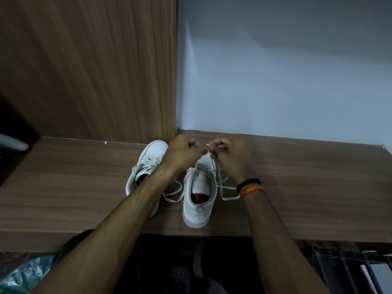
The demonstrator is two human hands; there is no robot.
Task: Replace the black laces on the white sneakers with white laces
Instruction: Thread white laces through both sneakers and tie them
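I see both hands raised over the toe end of the right-hand white leather sneaker (199, 194), which stands on the brown wood-grain surface (297, 177) with its heel toward me and its long axis running away toward the pale wall. My right hand (222, 153) has its fingers (220, 145) curled, pinching the stiff tip of a flat white woven lace (224, 187) that trails slack down the shoe's right side. My left hand (182, 151) is balled up just beside it; whether it pinches the lace I cannot tell. The eyelets lie below and nearer me than the fingertips. The second white sneaker (148, 162), already threaded pale, sits just left.
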